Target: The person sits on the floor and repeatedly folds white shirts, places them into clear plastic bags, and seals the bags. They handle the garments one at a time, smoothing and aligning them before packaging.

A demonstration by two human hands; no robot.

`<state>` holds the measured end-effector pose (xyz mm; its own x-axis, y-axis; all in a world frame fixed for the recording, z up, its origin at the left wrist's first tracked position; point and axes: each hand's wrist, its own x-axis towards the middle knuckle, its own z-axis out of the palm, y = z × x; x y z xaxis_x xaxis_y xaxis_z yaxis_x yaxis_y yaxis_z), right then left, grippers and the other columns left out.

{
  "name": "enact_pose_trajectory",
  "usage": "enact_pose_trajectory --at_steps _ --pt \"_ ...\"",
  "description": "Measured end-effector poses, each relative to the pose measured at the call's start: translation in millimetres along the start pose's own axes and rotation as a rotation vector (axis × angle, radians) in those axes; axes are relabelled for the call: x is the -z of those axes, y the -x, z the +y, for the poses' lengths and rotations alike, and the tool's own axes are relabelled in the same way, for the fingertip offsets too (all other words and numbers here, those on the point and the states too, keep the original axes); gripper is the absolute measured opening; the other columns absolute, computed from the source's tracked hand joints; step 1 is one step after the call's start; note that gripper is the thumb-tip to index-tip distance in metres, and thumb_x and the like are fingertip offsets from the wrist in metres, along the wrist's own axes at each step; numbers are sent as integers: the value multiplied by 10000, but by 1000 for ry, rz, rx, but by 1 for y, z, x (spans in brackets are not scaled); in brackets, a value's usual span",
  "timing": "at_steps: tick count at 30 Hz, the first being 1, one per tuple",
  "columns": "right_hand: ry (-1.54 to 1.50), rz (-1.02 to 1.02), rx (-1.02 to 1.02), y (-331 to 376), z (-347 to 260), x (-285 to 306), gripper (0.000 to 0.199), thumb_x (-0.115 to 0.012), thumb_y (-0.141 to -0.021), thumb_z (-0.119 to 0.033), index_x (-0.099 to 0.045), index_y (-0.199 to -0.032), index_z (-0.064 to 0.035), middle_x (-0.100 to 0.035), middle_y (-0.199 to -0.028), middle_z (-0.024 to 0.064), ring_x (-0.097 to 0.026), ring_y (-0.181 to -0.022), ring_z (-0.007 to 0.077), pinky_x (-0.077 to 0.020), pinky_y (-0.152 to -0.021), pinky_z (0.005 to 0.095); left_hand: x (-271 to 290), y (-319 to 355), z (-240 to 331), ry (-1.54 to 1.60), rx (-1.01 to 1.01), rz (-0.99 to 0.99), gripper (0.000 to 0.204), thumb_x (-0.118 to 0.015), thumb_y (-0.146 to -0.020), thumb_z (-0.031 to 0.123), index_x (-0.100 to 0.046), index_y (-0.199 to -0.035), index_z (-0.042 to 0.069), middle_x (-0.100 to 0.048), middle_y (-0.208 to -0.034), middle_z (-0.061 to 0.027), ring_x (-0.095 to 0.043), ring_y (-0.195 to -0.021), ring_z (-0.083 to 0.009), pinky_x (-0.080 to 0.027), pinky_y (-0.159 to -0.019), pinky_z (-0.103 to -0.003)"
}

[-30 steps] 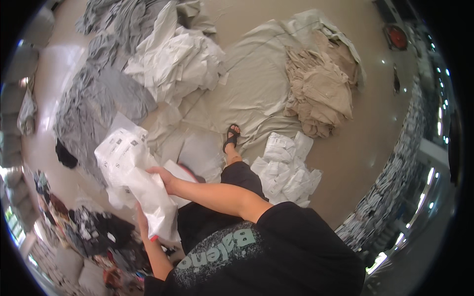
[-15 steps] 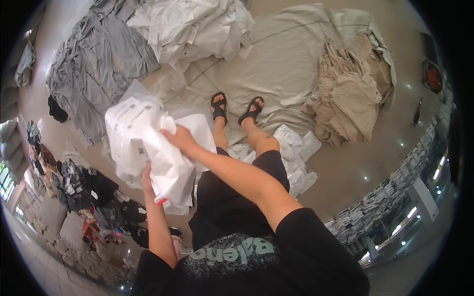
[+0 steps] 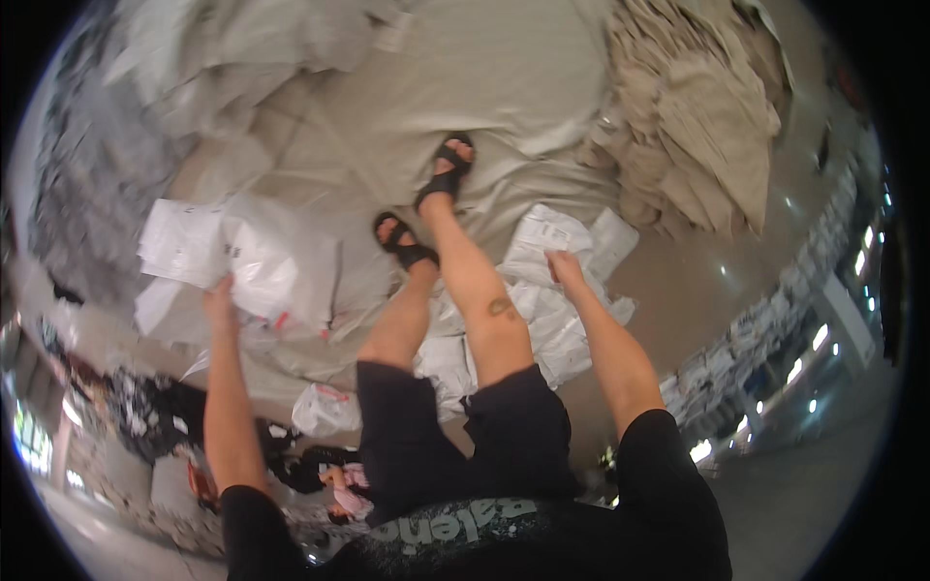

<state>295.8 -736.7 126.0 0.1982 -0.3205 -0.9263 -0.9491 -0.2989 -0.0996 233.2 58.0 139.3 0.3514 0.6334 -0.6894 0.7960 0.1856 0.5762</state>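
My left hand (image 3: 220,295) grips the lower edge of several white plastic bags (image 3: 281,257) with red strips along one edge. They hang in a loose, crinkled bunch over the sheet. On the other side of my legs, my right hand (image 3: 570,268) reaches down to a white plastic packet (image 3: 542,232), at or just above its edge. Blur hides how its fingers are set. That packet belongs to a spread pile of white packets (image 3: 542,320) beside and behind my legs.
A beige sheet (image 3: 465,68) covers the floor under my sandals. Beige garments (image 3: 712,145) are heaped far right, grey ones (image 3: 87,194) far left, and pale packets (image 3: 232,48) beyond. A small white bundle (image 3: 325,410) lies left of my knee. Long stacks (image 3: 765,320) line the right.
My right hand has let go of the white bags and moved right to the packet pile. The left hand has carried the bags left. My feet have shifted, and the view has turned.
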Motion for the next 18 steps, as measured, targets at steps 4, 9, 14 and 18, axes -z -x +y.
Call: enact_pose_trajectory --at_steps 4,9,14,18 --pt "-225 28 -418 -39 170 41 368 -701 -963 -305 -499 -680 -184 -452 -581 -36 -384 -454 118 -291 -441 339 -91 -86 29 -761 -289 -195 485 -764 -868 208 -722 -1269 -62 -794 -1137 -193 -745 -1034 -281 -555 -956 -403" --pt "-456 -50 -504 -96 278 10 416 -666 -966 -315 -417 -645 -222 -370 -524 -47 -316 -392 133 -247 -399 334 -185 -146 77 -1066 -338 -503 464 -748 -804 166 -745 -1209 -61 -807 -1016 -135 -743 -915 -240 -575 -853 -382" --pt "-596 -173 -488 -165 338 -33 479 -601 -998 -365 -367 -599 -238 -296 -462 -60 -237 -331 126 -188 -336 326 -257 -138 176 -1434 -352 -683 480 -782 -791 124 -746 -1238 -46 -805 -1036 -129 -747 -961 -221 -584 -872 -397" --pt "-862 -98 -331 -233 449 -80 266 -582 -1048 -359 -552 -969 -107 -549 -863 58 -535 -756 247 -444 -668 394 -318 -118 241 -1874 -198 -500 614 -873 -712 214 -749 -1264 -27 -805 -1071 -170 -769 -974 -295 -597 -885 -412"
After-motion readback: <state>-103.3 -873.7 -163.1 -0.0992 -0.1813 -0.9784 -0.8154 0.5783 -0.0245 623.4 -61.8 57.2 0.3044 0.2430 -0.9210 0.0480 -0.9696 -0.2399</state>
